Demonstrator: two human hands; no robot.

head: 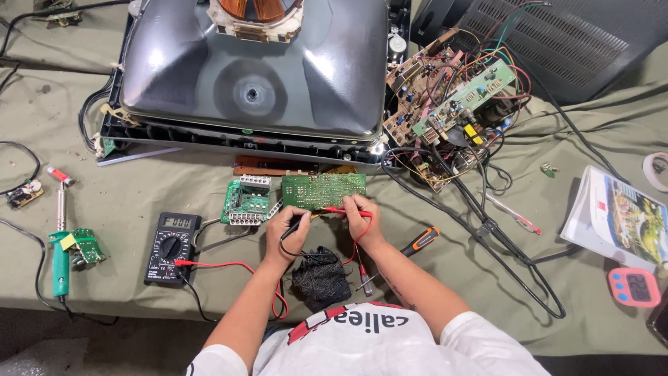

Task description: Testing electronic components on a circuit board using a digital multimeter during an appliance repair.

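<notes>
electronics repair workshop, multimeter (pixel 172 247), soldering iron (pixel 60 240)

multimeter (pixel 172 247) display digits too small to read | probe tips hidden under left hand (pixel 287 230) and right hand (pixel 360 217) | picture tube (pixel 254 66) top cut by frame edge | phone (pixel 659 320) cut at right edge | screwdriver (pixel 407 251) shaft partly behind forearm

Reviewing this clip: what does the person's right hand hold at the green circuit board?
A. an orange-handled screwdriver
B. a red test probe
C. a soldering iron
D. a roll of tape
B: the right hand pinches a red test probe whose tip rests at the green circuit board.
</notes>
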